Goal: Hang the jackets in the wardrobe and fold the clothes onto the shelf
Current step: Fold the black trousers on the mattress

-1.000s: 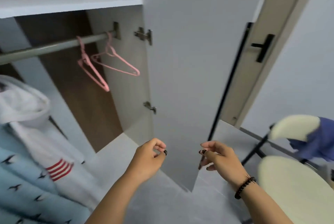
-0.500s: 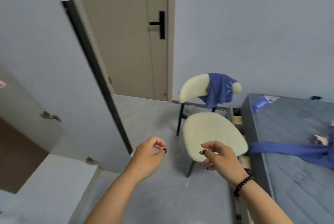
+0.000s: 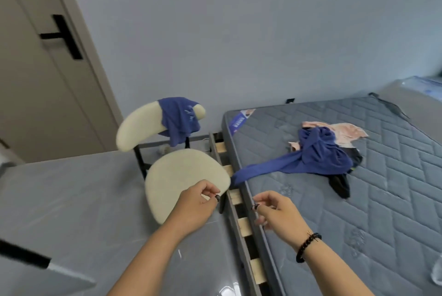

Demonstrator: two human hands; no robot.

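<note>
**Empty hands, clothes heaped on the bare mattress**

A person's left hand (image 3: 195, 204) and right hand (image 3: 277, 212) hover loosely curled, gripping nothing, above the floor beside a cream padded chair (image 3: 184, 181). A blue garment (image 3: 179, 118) drapes over the chair's curved backrest. On the grey quilted mattress (image 3: 382, 200) a tangle of blue clothing (image 3: 318, 154) lies over pink (image 3: 344, 133) and black pieces (image 3: 340, 184), one blue sleeve trailing over the edge toward the chair. Wooden bed slats (image 3: 244, 226) show between chair and mattress. A beaded bracelet (image 3: 307, 246) circles the right wrist.

No readable text: blue label (image 3: 240, 120) at mattress (image 3: 358, 200) corner too blurred; pale marks on blue garment (image 3: 179, 117) over chair (image 3: 143, 126) back also illegible.
</note>
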